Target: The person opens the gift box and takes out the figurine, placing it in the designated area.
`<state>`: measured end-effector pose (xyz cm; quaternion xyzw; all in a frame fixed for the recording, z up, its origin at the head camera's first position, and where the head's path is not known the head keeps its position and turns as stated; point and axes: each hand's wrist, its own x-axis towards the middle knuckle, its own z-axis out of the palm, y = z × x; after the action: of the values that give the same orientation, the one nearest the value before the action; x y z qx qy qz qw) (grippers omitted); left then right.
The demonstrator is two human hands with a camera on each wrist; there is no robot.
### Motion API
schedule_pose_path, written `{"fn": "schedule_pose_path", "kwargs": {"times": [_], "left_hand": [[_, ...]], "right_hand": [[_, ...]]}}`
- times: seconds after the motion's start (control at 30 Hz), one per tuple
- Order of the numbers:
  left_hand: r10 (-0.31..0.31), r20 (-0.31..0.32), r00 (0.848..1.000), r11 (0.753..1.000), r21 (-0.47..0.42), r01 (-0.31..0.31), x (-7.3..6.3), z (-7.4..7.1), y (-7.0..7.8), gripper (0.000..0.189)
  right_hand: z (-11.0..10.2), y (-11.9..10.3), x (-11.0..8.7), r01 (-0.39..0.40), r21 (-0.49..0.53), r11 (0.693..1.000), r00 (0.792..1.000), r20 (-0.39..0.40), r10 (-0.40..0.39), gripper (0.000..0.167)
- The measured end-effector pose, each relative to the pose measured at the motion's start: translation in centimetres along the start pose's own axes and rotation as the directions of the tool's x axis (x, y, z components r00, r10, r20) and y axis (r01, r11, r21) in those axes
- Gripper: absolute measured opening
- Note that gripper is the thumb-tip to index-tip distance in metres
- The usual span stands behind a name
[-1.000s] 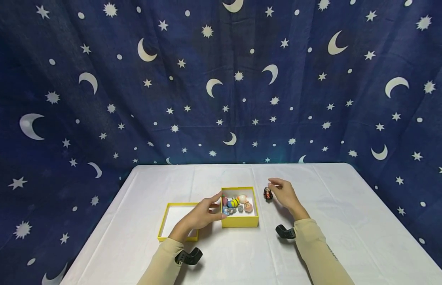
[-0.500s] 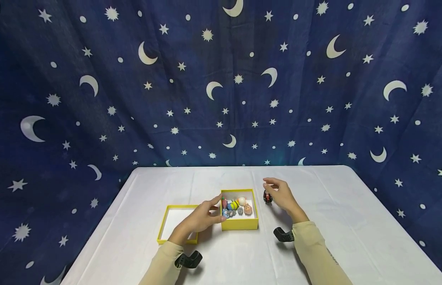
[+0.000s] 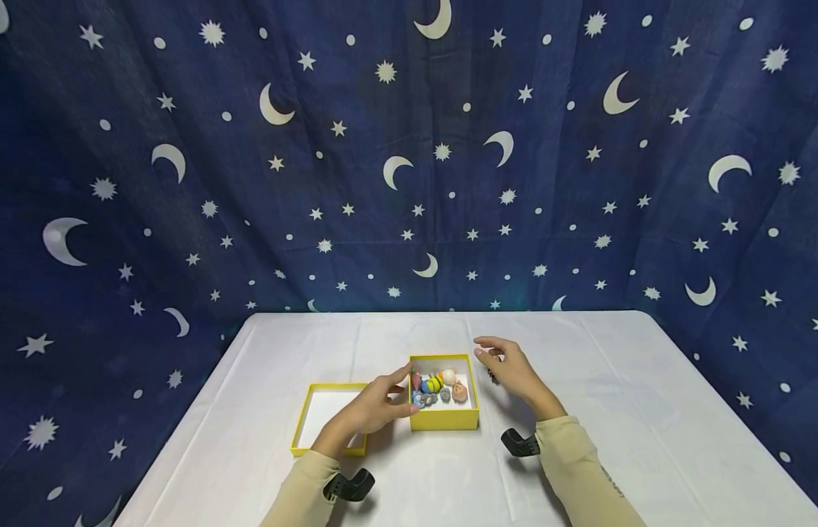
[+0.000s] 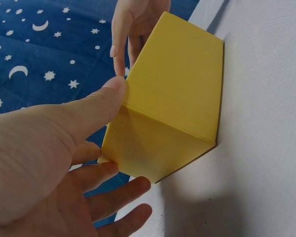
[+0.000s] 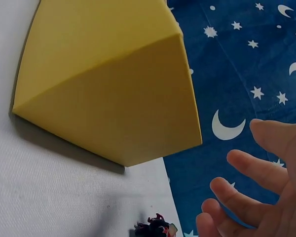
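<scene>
A yellow box [image 3: 444, 420] with a white inside holds several small toy figures [image 3: 435, 383], one of them striped yellow and blue. My left hand [image 3: 372, 410] holds the box at its left side. In the left wrist view the thumb rests at the top edge, the fingers along the shaded wall. To the right of the box, my right hand [image 3: 514, 368] hovers with loosely bent, spread fingers and nothing between them. A small dark-haired figurine [image 5: 155, 227] with red on it stands on the table below; in the head view my hand hides most of it.
Left of the box lies its yellow-rimmed lid [image 3: 321, 410], white inside up, partly beneath my left forearm. A white cloth covers the table [image 3: 619, 410]. Behind hangs a dark blue curtain [image 3: 356, 190] with moons and stars.
My right hand has moved left, away from above the figurine and toward the box, now covering most of the figurine in the head view. The left hand and box stay in place.
</scene>
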<state>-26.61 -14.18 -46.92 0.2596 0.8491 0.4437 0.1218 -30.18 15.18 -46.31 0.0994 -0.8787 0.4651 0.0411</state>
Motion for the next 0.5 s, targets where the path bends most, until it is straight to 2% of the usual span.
{"fn": "schedule_pose_path", "kwargs": {"times": [0.2,0.5], "left_hand": [[-0.013,0.0,1.0,1.0,0.005,0.013,-0.04,0.05,-0.01,0.079],[-0.023,-0.001,1.0,1.0,-0.011,0.023,0.07,0.05,-0.05,0.079]], "right_hand": [[0.47,-0.19,-0.07,0.028,-0.022,0.999,0.999,0.037,-0.028,0.039],[0.76,-0.56,-0.45,0.083,-0.034,0.996,0.987,0.141,-0.078,0.04]]}}
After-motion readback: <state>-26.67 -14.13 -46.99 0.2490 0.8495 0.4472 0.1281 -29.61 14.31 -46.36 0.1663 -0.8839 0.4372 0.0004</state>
